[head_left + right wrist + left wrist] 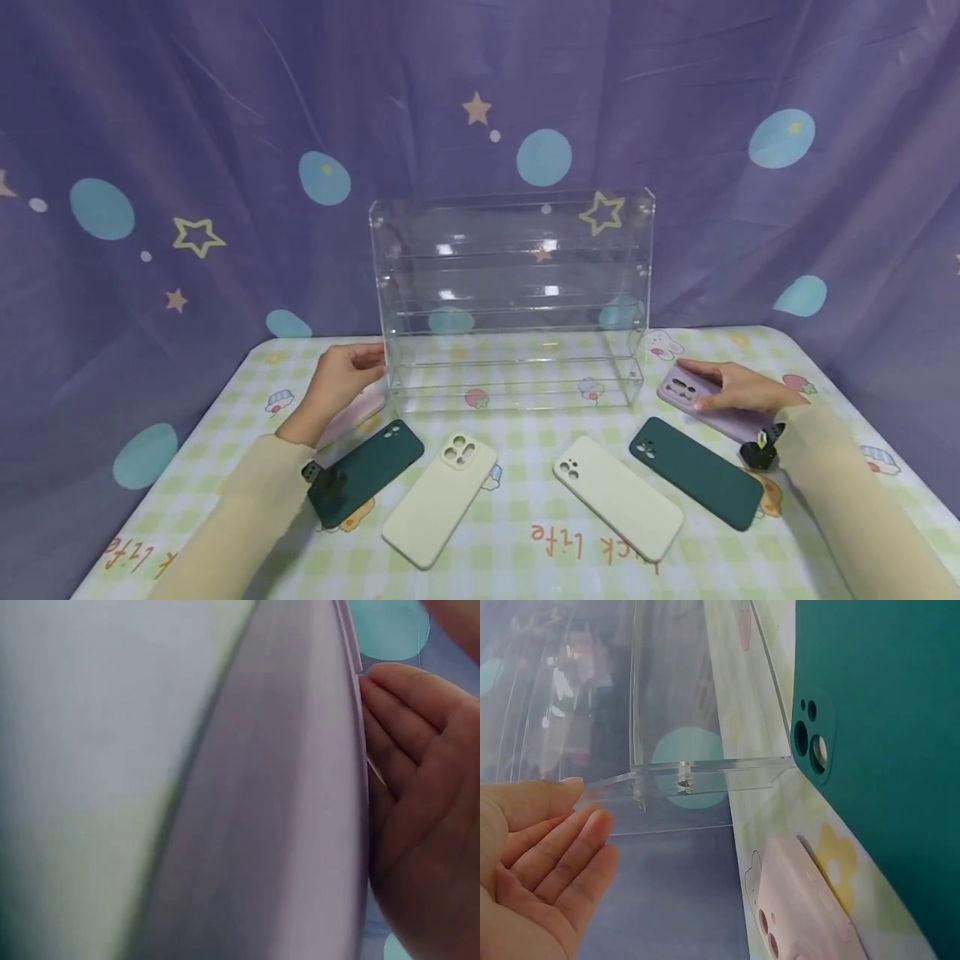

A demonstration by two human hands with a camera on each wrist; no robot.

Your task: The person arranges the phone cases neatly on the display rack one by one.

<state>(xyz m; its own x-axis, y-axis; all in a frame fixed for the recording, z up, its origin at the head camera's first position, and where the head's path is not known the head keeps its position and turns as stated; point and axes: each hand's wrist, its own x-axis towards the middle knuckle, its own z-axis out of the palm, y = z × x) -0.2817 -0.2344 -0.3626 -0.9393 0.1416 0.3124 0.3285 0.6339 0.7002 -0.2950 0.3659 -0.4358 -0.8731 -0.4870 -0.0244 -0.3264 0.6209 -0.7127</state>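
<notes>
A clear acrylic display rack (517, 346) with several tiers stands at the table's middle back. At its left side, my left hand (347, 377) has its fingertips right at the panel edge; in the left wrist view the hand (547, 862) is loosely bent beside that edge. A pink phone case (799, 896) lies below it, partly hidden in the head view. My right hand (738, 387) grips a purple phone case (682, 387) across its camera end, thumb on the near side, fingers on the far side. The right wrist view shows this case close up.
Two dark green phone cases (697, 475) and two cream ones (442, 500) lie in front of the rack, camera cutouts toward it. A checked tablecloth (525, 492) covers the table. Behind hangs a purple curtain (420, 100) with stars and dots.
</notes>
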